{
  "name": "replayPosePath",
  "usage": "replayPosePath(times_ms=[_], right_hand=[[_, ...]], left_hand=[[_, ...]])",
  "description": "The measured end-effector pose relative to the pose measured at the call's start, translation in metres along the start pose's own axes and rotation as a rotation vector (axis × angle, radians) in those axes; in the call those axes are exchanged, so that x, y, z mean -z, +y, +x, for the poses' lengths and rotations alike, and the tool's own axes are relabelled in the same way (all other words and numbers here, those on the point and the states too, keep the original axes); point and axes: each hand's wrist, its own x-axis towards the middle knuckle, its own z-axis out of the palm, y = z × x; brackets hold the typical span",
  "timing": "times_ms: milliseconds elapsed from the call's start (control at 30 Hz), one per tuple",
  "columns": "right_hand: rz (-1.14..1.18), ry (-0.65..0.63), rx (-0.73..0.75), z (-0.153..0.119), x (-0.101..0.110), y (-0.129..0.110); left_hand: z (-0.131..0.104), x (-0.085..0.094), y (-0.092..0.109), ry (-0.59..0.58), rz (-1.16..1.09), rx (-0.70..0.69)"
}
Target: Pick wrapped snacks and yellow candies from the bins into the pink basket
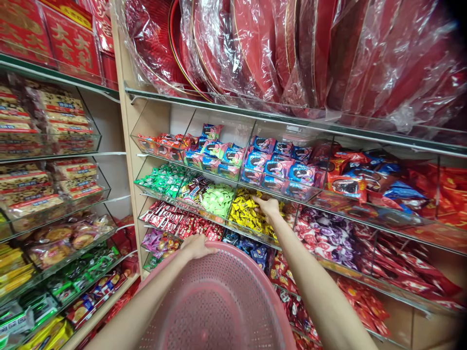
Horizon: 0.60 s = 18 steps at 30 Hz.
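My left hand is closed over the far rim of a pink plastic basket with small holes. No goods show inside the basket. My right hand reaches into a clear shelf bin of yellow-wrapped candies. Its visible fingers stretch out, open, at the candies' surface, and no candy can be seen in them. Light green candies lie in the bin just left of the yellow ones. Right of them, past a divider, are purple-and-white wrapped candies.
Clear-fronted shelves with upright dividers run across in front. Above them, a glass shelf bears red round trays in plastic wrap. A wooden upright panel separates the left-hand shelves, which hold packaged biscuits.
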Motion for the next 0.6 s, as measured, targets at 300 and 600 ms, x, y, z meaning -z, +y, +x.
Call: replayPosePath(times_ms=[300, 600], right_hand=[[0.381, -0.015, -0.193, -0.005, 0.010, -0.017], [0.674, -0.363, -0.392, -0.084, 0.018, -0.021]], left_hand=[[0.003, -0.002, 0.000, 0.003, 0.008, -0.003], [0.004, -0.001, 0.000, 0.000, 0.001, 0.004]])
